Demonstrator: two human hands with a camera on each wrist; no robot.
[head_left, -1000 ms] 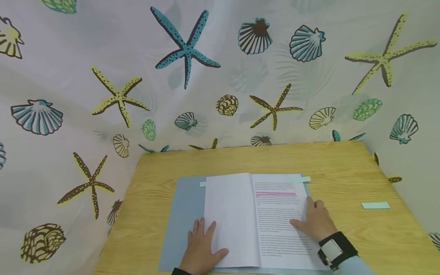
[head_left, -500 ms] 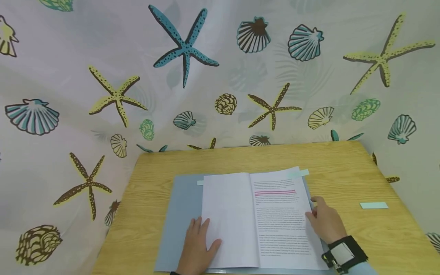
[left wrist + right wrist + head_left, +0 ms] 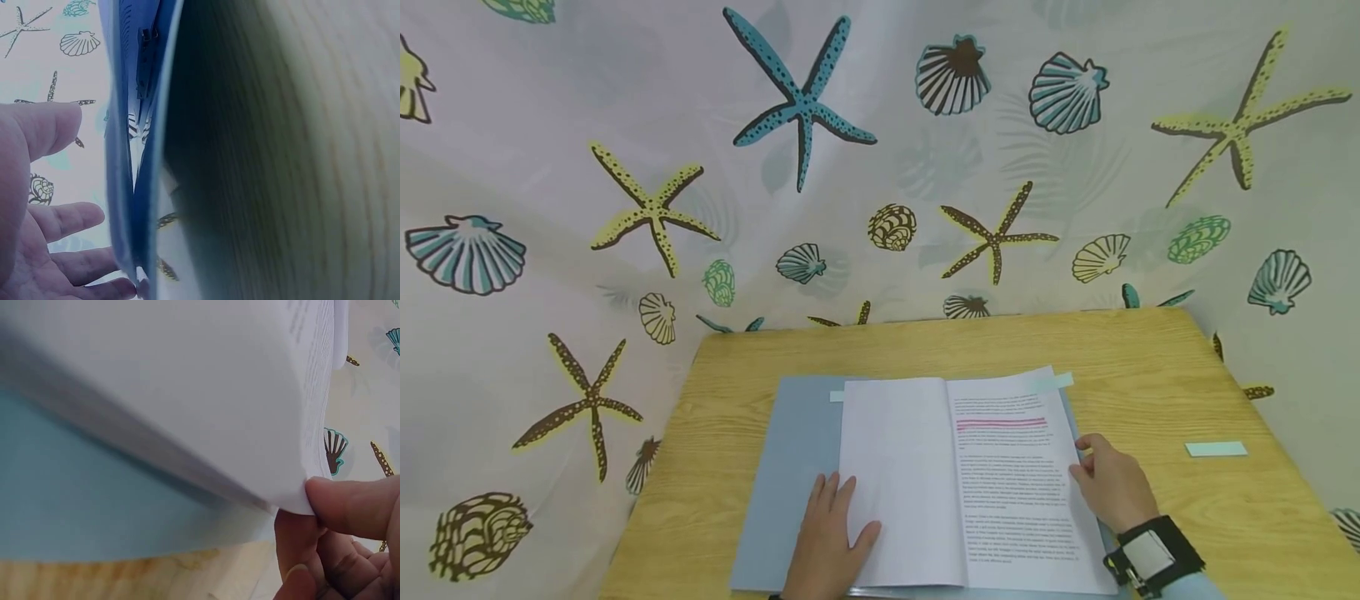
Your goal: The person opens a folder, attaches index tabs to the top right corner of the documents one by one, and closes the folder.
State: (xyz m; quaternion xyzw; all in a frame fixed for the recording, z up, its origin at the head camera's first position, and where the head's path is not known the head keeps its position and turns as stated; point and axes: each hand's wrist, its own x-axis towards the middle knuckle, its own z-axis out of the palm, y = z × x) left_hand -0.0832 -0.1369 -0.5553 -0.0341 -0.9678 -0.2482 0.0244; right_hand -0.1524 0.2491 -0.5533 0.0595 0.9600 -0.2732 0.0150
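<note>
Still on the table (image 3: pixel 1135 350) lies the open folder (image 3: pixel 805 442); its printed page (image 3: pixel 1011 467), flat a second ago, now lifts at the top corner, edge pinched by the right hand (image 3: pixel 1116 486); the left hand (image 3: pixel 829 537) rests loose.

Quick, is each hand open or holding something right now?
Left hand: open, at the outer edge of the left page.
Right hand: closed, pinching the edge of the printed page.

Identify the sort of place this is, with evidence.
Probably an indoor desk setup, screened off: a wood-grain table, a starfish-and-shell backdrop rising behind and beside it, and an open blue-grey folder with printed pages on the table.
</note>
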